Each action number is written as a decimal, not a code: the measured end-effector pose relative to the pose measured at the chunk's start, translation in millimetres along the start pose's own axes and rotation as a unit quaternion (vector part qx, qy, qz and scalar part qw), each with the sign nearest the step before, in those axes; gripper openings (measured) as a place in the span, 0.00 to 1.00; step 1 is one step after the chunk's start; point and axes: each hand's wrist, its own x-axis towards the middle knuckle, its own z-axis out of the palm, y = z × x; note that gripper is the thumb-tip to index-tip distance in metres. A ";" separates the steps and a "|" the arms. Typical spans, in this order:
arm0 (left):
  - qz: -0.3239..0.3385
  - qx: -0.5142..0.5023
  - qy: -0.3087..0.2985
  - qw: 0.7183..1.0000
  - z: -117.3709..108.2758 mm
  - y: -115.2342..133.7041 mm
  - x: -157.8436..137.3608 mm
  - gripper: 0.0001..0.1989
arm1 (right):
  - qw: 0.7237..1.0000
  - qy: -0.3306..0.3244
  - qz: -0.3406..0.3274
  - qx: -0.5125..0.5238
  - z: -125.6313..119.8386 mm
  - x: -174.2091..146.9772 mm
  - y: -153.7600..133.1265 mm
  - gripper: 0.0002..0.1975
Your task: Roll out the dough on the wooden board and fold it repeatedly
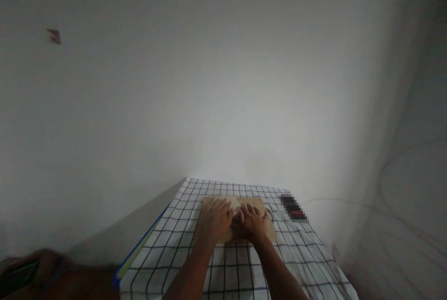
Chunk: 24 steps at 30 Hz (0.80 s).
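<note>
A pale, flattened piece of dough (234,202) lies on a wooden board (201,230) in the middle of the table. My left hand (219,216) rests palm down on the dough's left part, its fingers stretched forward. Beside it, my right hand (252,221) is spread over the right side of the board, fingers apart and pointing ahead. The right fingertips are close to the dough's edge; whether they touch it I cannot tell. Both palms hide part of the board and of whatever lies beneath them.
A white cloth with dark checks (167,244) covers the table, which meets a pale wall (223,81). A blurred-out dark object (293,208) lies at the table's right edge, near a thin cable (338,200). Brownish things (38,262) stand low at the left.
</note>
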 end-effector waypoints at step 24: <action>0.036 0.043 -0.068 0.996 -13.6 -9.5 -60.9 0.27 | 0.999 0.023 0.002 0.029 -3.1 -77.9 -21.0 0.28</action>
